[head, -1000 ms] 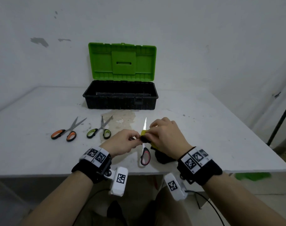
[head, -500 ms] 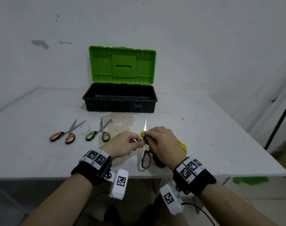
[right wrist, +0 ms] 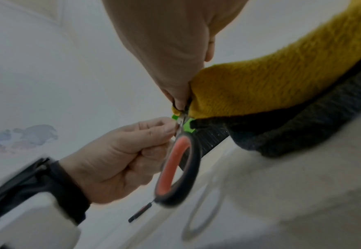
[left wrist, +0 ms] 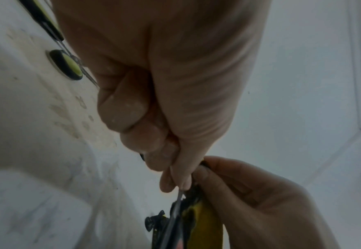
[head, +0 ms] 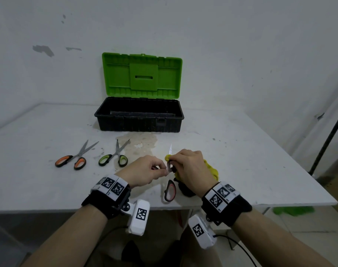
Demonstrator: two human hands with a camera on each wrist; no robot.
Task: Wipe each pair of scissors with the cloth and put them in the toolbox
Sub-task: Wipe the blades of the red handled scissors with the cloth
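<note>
Red-handled scissors (head: 170, 190) are held above the table's front edge, tip pointing away. My left hand (head: 145, 171) pinches them near the pivot, as the right wrist view shows (right wrist: 132, 151). My right hand (head: 191, 168) grips the yellow and dark cloth (head: 212, 171) wrapped around the blades; the cloth (right wrist: 271, 87) hangs over that hand. Only the blade tip sticks out past the cloth. Orange-handled scissors (head: 73, 158) and green-handled scissors (head: 115, 157) lie on the table at the left. The black toolbox (head: 139, 124) stands behind with its green lid (head: 142, 75) up.
The white table (head: 251, 151) has a brownish stain (head: 139, 144) in front of the toolbox. A dark pole (head: 328, 139) leans at the far right. Something green (head: 293, 210) lies on the floor beyond the table's right corner.
My right hand with the cloth has slid back along the blades toward the handles, then forward a little. The left hand kept its pinch. The other scissors stayed put.
</note>
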